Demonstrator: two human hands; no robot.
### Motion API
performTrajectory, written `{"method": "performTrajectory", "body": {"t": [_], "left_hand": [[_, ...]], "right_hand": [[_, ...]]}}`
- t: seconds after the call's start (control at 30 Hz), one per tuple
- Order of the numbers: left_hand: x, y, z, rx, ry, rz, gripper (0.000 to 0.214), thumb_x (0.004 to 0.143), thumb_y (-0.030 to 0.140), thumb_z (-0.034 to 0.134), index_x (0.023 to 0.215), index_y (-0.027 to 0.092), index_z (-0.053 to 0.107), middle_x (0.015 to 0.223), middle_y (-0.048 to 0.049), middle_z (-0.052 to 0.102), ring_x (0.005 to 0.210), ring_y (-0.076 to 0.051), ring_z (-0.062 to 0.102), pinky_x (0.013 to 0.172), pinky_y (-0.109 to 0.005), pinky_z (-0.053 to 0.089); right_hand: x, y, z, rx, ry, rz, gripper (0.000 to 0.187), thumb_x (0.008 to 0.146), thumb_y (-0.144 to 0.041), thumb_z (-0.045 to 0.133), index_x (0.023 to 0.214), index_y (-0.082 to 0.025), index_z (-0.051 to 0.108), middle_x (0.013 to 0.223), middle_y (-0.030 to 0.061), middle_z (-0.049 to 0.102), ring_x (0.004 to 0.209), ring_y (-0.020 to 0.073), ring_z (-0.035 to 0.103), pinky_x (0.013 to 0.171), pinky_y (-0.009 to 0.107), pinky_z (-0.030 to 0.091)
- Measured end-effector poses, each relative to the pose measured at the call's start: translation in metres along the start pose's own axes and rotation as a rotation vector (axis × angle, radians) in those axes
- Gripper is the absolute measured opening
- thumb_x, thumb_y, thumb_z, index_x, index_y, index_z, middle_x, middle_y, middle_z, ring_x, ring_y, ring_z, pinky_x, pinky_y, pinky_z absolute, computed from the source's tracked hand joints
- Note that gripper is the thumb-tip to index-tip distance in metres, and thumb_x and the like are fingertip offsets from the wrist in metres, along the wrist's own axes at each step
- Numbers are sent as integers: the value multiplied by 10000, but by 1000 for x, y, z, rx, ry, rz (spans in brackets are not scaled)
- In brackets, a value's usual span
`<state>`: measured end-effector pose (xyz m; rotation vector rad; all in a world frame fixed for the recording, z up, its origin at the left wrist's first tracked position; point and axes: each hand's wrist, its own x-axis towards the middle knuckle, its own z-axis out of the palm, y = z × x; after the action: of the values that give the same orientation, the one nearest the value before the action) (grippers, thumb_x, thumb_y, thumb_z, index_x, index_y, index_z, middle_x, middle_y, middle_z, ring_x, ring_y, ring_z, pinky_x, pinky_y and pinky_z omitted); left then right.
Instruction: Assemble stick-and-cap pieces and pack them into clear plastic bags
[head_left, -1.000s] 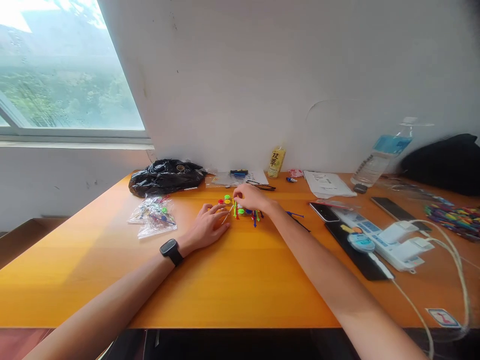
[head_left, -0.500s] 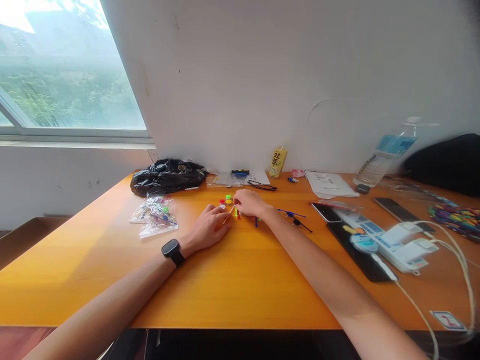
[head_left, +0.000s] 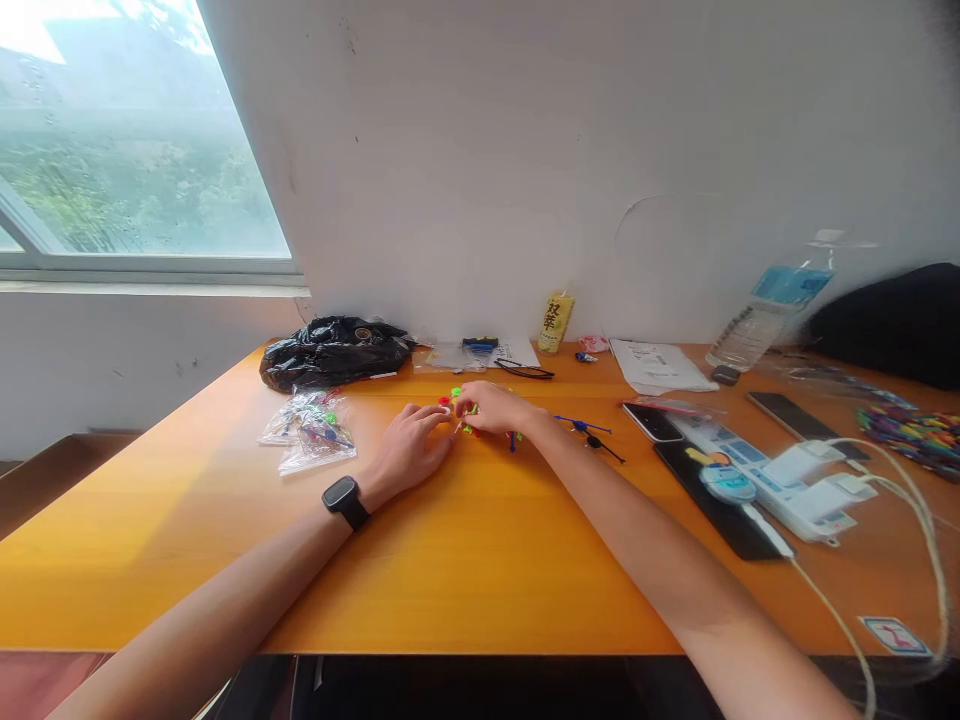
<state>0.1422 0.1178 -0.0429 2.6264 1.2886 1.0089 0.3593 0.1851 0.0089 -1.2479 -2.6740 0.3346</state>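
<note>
My left hand (head_left: 411, 448), with a black watch on its wrist, rests on the orange table (head_left: 450, 560), fingers curled toward a small cluster of coloured plastic pieces (head_left: 455, 398). Fingertips of my right hand (head_left: 495, 408) are pinched together at the same cluster, right beside my left fingertips. What either hand holds is too small to make out. Green, red and yellow round pieces and thin coloured sticks (head_left: 513, 438) lie under and around the hands. A blue stick and a black stick (head_left: 592, 432) lie just right of my right wrist.
Clear bags of coloured parts (head_left: 309, 432) and a black plastic bag (head_left: 334, 350) lie to the left. Glasses (head_left: 523, 371), a yellow packet (head_left: 555, 320), papers (head_left: 656, 365), phones (head_left: 649, 423), a power strip with chargers (head_left: 780, 478) and a water bottle (head_left: 772, 305) fill the right.
My right hand has drawn left and down onto the cluster, meeting my left fingertips. The blue and black sticks beside the right wrist came into view as the hand shifted.
</note>
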Motion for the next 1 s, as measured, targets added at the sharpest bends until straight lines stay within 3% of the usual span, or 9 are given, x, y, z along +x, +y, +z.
{"method": "performTrajectory", "body": {"t": [0.1, 0.3, 0.47, 0.67, 0.77, 0.87, 1.0], "left_hand": [[1, 0, -1, 46, 14, -40, 243, 1033, 267, 562, 1211, 239, 725, 1149, -79, 752, 1027, -265, 638, 930, -416, 527], [4, 0, -4, 11, -22, -88, 341, 1095, 298, 442, 1317, 232, 691, 1330, -75, 724, 1152, -259, 645, 1026, -413, 480], [5, -1, -7, 11, -52, -110, 390, 1126, 344, 370, 1217, 247, 737, 1145, -62, 785, 1024, -234, 679, 980, -383, 466], [3, -6, -5, 37, -52, -146, 342, 1069, 226, 423, 1296, 218, 680, 1189, -77, 768, 1041, -272, 638, 917, -389, 495], [2, -8, -3, 15, -50, -112, 400, 1046, 190, 439, 1392, 219, 636, 1273, -79, 749, 1086, -274, 633, 963, -405, 500], [1, -9, -1, 12, -53, -74, 385, 1021, 209, 508, 1378, 217, 652, 1299, -86, 735, 1112, -284, 627, 993, -425, 502], [0, -4, -2, -20, 1, -92, 202, 999, 253, 576, 1127, 215, 728, 1099, -90, 759, 1027, -272, 647, 933, -405, 529]], "right_hand": [[0, -1, 3, 46, -27, -69, 211, 868, -141, 665, 989, -241, 806, 1033, 25, 735, 877, 165, 646, 642, 235, 370], [1, -3, 8, 31, 0, -195, 168, 886, -116, 626, 875, -200, 771, 946, 37, 687, 793, 157, 592, 626, 255, 336], [4, -1, 5, 114, 49, -235, 149, 890, -98, 654, 880, -190, 770, 970, 46, 684, 850, 170, 603, 696, 256, 376], [3, -3, -17, 198, 140, -298, 95, 928, -122, 677, 906, -180, 749, 972, 68, 717, 996, 220, 591, 882, 312, 424], [-5, -8, -35, 221, 152, -265, 51, 951, -183, 670, 930, -184, 717, 987, 65, 722, 988, 222, 592, 896, 329, 422], [-19, -14, -43, 355, 167, -185, 86, 1007, -240, 570, 1010, -194, 642, 942, 25, 689, 838, 174, 593, 767, 285, 425], [-51, -19, -25, 405, 238, -55, 150, 1065, -318, 450, 1032, -221, 559, 818, -15, 613, 690, 153, 517, 653, 269, 366]]}}
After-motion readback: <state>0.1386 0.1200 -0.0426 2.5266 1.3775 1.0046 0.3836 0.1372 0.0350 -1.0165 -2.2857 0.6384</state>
